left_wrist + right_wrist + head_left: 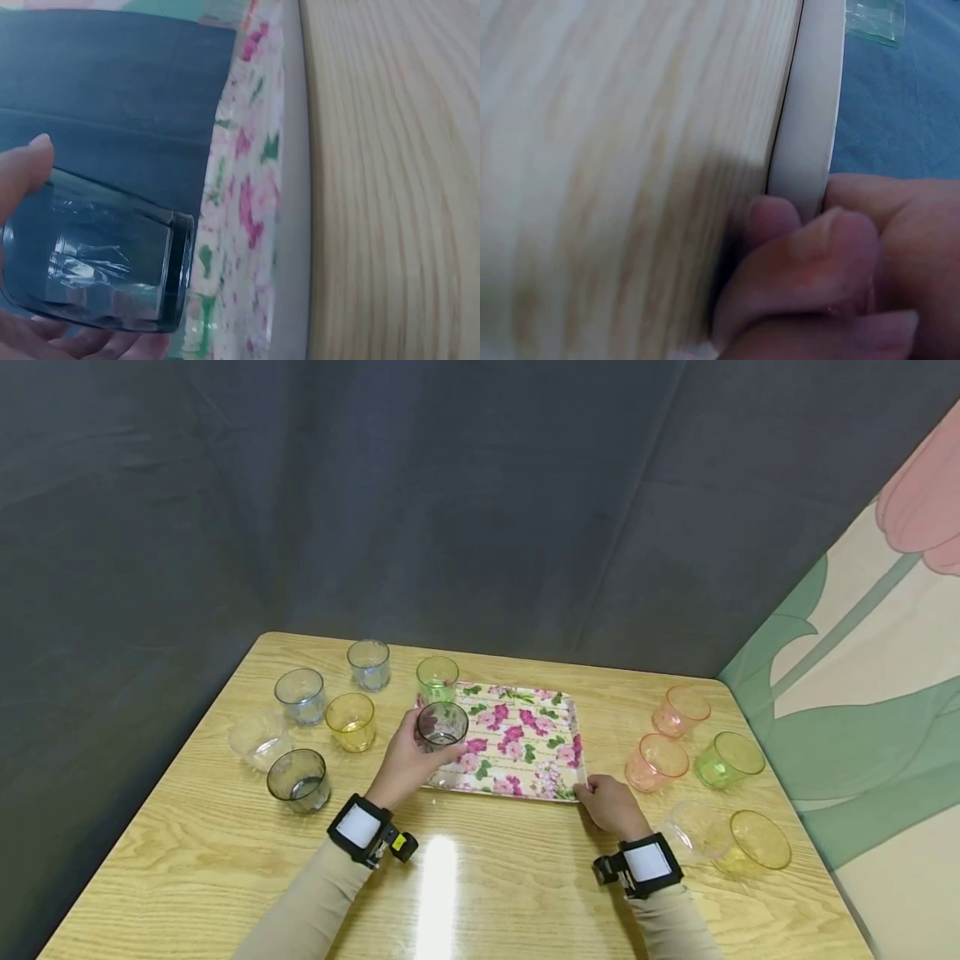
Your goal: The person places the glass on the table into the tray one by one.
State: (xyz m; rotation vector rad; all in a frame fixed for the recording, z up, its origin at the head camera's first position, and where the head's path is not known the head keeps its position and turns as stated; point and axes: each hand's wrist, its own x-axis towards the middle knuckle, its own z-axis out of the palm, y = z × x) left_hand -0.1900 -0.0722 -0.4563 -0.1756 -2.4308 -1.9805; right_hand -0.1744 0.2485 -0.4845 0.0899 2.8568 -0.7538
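Observation:
My left hand [414, 760] grips a smoky grey glass [442, 728], fingers and thumb wrapped round its sides. The glass is upright over the left part of a flowered tray [525, 752]; in the left wrist view its base [180, 270] is close above the tray surface. Just behind it, a green glass [437, 675] stands at the tray's back left corner. At the tray's front right corner my right hand [613, 807] holds the rim, with curled fingers [802, 262] against the pale outer edge [806, 120] in the right wrist view.
Left on the wooden table are two bluish glasses [301, 697], a yellow one [350, 722], a clear one [259, 739] and a grey one [299, 781]. Pink glasses [657, 763], a green [728, 762], a clear [697, 832] and a yellow glass [756, 843] stand right. A dark curtain [480, 510] hangs behind.

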